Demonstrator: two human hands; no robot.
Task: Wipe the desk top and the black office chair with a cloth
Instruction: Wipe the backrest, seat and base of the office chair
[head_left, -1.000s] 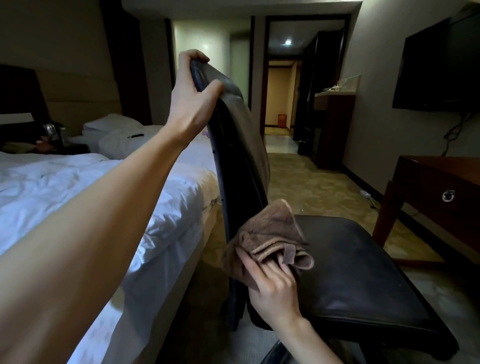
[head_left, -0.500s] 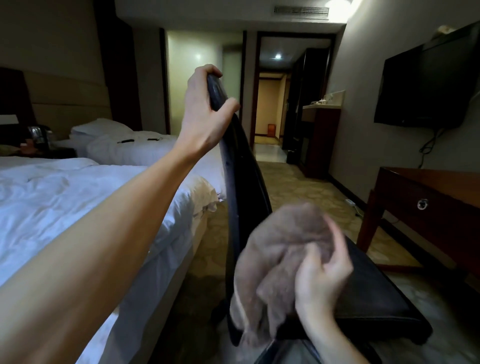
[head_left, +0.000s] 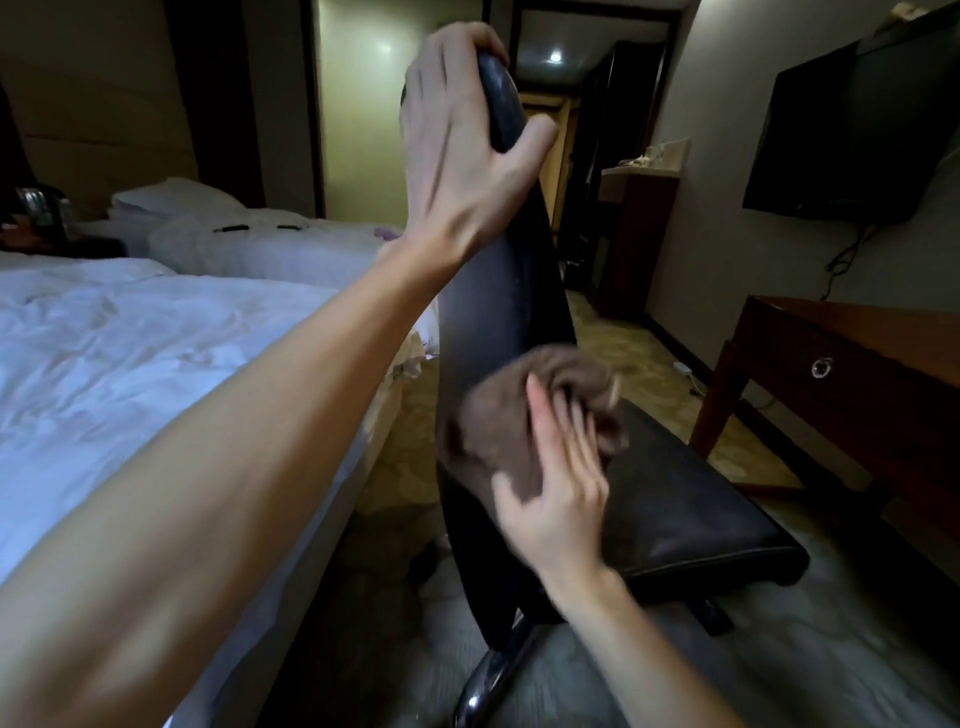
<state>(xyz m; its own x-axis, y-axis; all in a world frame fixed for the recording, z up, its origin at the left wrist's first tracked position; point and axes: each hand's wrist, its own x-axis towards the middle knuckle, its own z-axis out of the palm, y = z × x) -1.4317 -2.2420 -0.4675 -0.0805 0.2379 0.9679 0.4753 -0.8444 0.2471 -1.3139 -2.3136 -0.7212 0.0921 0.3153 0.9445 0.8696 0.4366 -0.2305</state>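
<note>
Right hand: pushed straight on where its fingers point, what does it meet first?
The brown cloth its fingers press on; right behind it, probably the black chair backrest. Blur leaves depth unclear.

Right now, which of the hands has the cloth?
The right hand: it presses the brown cloth against the lower chair backrest. The left hand only grips the backrest's top edge.

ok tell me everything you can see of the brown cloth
The cloth is brown and soft-looking, bunched into a loose wad with folds. It lies against the lower front of the backrest of the black chair, just above the seat. The right hand presses it there with spread fingers. Motion blur hides finer detail.
</note>
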